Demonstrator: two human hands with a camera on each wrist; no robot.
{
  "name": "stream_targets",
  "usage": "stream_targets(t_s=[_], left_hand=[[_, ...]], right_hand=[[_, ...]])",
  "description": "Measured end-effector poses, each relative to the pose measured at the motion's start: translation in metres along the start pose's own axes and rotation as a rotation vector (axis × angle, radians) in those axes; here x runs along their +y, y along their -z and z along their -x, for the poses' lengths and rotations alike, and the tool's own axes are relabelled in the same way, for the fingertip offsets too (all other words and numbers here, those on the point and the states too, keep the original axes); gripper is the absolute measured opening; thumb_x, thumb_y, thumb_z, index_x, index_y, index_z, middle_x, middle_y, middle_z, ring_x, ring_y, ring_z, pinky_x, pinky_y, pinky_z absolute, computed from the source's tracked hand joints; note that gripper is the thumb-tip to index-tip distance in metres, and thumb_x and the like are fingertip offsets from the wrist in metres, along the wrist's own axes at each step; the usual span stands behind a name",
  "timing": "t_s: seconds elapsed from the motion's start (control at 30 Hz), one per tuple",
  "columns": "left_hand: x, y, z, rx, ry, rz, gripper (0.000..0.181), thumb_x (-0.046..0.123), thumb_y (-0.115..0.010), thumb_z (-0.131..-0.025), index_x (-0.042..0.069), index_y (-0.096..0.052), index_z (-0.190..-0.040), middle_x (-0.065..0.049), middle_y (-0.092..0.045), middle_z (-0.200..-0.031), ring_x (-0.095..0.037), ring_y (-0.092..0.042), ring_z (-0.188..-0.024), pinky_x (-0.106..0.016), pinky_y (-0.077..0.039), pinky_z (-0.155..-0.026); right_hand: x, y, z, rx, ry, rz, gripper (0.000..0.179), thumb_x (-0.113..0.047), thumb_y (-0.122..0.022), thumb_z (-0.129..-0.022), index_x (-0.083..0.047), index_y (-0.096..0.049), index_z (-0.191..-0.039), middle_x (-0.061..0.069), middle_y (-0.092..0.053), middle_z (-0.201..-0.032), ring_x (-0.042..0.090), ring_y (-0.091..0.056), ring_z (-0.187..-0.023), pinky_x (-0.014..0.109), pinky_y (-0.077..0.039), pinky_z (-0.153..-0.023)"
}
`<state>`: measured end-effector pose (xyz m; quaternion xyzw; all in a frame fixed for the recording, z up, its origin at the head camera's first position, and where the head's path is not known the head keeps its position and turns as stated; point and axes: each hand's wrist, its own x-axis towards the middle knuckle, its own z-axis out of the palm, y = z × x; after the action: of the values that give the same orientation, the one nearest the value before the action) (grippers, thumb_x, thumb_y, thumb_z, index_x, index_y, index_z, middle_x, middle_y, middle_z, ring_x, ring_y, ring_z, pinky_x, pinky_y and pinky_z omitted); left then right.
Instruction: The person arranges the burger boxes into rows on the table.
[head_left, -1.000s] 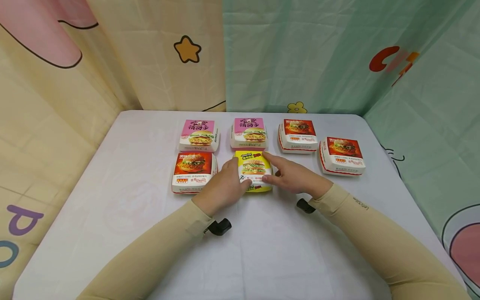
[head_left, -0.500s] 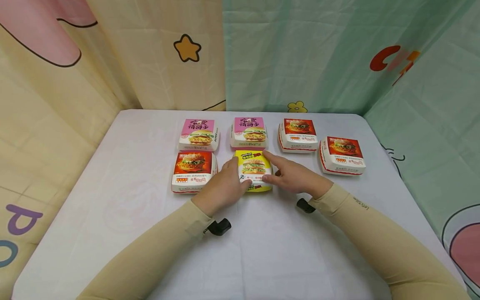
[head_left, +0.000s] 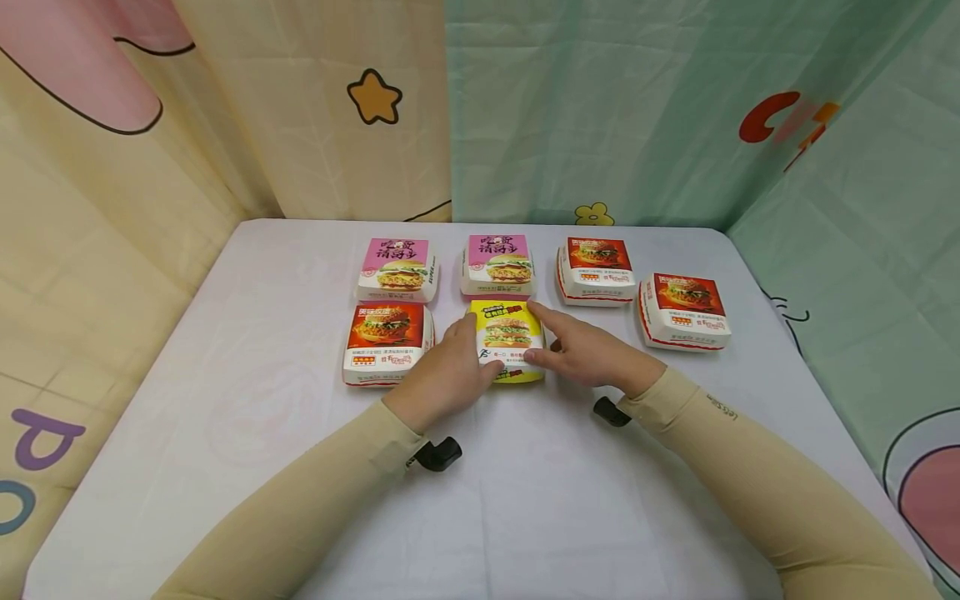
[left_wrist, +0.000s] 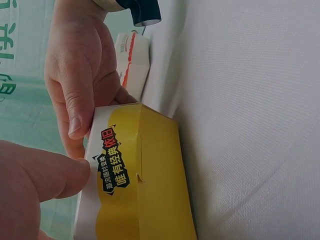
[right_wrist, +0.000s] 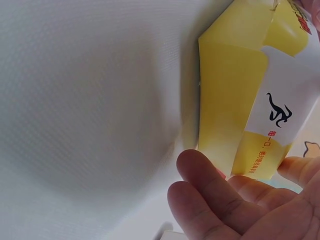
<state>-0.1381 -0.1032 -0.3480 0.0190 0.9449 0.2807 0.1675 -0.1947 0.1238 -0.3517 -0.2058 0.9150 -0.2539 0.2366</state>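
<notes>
Between my two hands a yellow and white burger box [head_left: 510,335] with a printed burger lies on the table. My left hand [head_left: 450,367] holds its left side, with the thumb [left_wrist: 65,177] on the edge of the lid. At the right side, my right hand [head_left: 588,350] grips the box, thumb over the lid edge and index finger at the far corner. Two of its fingertips [right_wrist: 200,172] lie low beside the box in the right wrist view. Left of my left hand sits a red and white burger box [head_left: 386,343]. Some left fingers are hidden in the head view.
Behind stand a pink and white burger box [head_left: 397,271], a second pink box [head_left: 498,265] and a red box [head_left: 596,272]. Another red box [head_left: 684,311] sits to the right, slightly turned. A white cloth [head_left: 525,500] covers the table, with printed curtains [head_left: 600,108] around it.
</notes>
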Motion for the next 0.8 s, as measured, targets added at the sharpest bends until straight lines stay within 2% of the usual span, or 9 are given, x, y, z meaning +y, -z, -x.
stream_targets(t_s=[0.23, 0.6, 0.8], left_hand=[[-0.0002, -0.0003, 0.0009, 0.003, -0.019, 0.000, 0.097, 0.050, -0.067, -0.101, 0.006, -0.014, -0.169, -0.013, -0.029, -0.172, -0.033, -0.051, -0.142, -0.051, -0.042, -0.122], [0.0003, -0.0009, 0.0016, -0.004, -0.014, 0.006, 0.097, 0.048, -0.068, -0.100, 0.007, -0.014, -0.169, -0.013, -0.028, -0.173, -0.032, -0.052, -0.139, -0.052, -0.043, -0.121], [-0.0008, -0.0014, 0.0012, -0.005, -0.018, -0.002, 0.098, 0.049, -0.068, -0.100, 0.006, -0.013, -0.169, -0.013, -0.026, -0.173, -0.033, -0.050, -0.143, -0.052, -0.041, -0.122]], right_hand=[[0.0022, 0.0000, -0.0004, 0.016, 0.012, 0.005, 0.095, -0.053, -0.066, -0.101, -0.021, -0.010, -0.171, 0.010, -0.025, -0.175, 0.030, -0.064, -0.126, 0.051, -0.052, -0.112], [0.0022, 0.0000, -0.0004, 0.003, -0.010, -0.002, 0.097, -0.055, -0.066, -0.100, -0.022, -0.009, -0.171, 0.009, -0.027, -0.175, 0.030, -0.064, -0.126, 0.051, -0.052, -0.112], [0.0030, -0.0006, -0.0009, 0.001, -0.006, -0.002, 0.096, -0.054, -0.065, -0.101, -0.022, -0.008, -0.171, 0.009, -0.028, -0.174, 0.029, -0.064, -0.124, 0.050, -0.053, -0.111]])
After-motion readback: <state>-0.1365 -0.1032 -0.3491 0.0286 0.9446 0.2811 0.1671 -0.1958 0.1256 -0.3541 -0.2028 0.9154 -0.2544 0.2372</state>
